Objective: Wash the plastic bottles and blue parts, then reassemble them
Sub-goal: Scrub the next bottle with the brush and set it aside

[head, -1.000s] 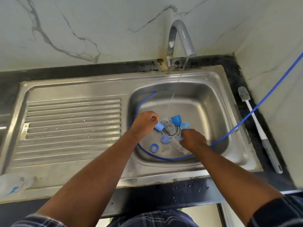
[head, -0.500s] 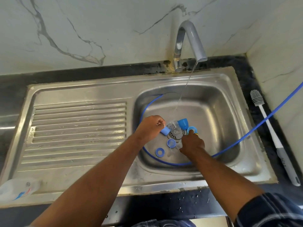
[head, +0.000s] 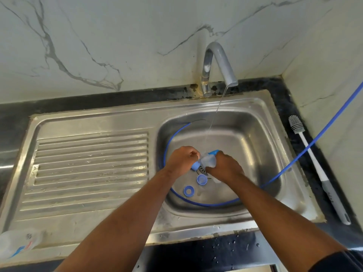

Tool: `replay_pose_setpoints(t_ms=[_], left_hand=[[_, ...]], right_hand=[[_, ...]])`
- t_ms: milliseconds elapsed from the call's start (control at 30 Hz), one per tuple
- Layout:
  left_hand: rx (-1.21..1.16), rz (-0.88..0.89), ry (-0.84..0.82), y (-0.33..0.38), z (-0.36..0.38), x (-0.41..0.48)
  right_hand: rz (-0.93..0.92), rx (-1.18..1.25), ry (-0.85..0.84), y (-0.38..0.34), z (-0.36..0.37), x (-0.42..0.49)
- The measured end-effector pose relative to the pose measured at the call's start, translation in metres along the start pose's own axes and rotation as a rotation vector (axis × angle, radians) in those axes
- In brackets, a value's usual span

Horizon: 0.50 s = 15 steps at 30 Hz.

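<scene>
Bottle (head: 208, 160) crosswise, blue cap (head: 195, 165) at left hand (head: 181, 160).

The person's left hand (head: 182, 160) and right hand (head: 225, 167) are both bare, and so are both forearms. Far behind the right hand, around the elbow, the edge of a dark sleeve (head: 337, 262) shows; its pattern is too dim to tell. Behind the left hand the arm is uncovered up to the picture's edge.

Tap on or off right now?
On. A thin stream of water falls from the faucet spout into the sink basin.
</scene>
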<state>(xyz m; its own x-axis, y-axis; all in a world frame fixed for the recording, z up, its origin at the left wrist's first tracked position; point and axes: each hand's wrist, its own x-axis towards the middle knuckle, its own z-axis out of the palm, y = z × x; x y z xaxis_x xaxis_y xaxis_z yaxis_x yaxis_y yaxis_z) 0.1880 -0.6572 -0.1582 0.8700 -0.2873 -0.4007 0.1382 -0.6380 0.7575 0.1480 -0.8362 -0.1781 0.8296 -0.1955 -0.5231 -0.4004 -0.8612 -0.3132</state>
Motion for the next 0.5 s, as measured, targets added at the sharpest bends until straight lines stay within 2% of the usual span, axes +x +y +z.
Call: replay_pose_setpoints(t_ms=[100,233,300,400,500], left_hand=[[-0.191,-0.068,0.017,0.014,-0.002,0.007],[-0.445,-0.093,-0.024,0.042,-0.013,0.02],[-0.555,-0.098,-0.08,0.056,-0.022,0.028],[-0.739,-0.109,-0.038,0.067,-0.034,0.04],[-0.837,-0.08,-0.03,0.072,-0.04,0.051]], right_hand=[[-0.048,0.216,0.016,-0.016,-0.029,0.001],[-0.118,0.309,0.04,-0.04,-0.069,0.003],[-0.135,0.397,-0.016,-0.047,-0.085,0.009],[-0.185,0.659,-0.103,-0.045,-0.099,0.016],[-0.214,0.864,-0.012,-0.039,-0.109,0.019]])
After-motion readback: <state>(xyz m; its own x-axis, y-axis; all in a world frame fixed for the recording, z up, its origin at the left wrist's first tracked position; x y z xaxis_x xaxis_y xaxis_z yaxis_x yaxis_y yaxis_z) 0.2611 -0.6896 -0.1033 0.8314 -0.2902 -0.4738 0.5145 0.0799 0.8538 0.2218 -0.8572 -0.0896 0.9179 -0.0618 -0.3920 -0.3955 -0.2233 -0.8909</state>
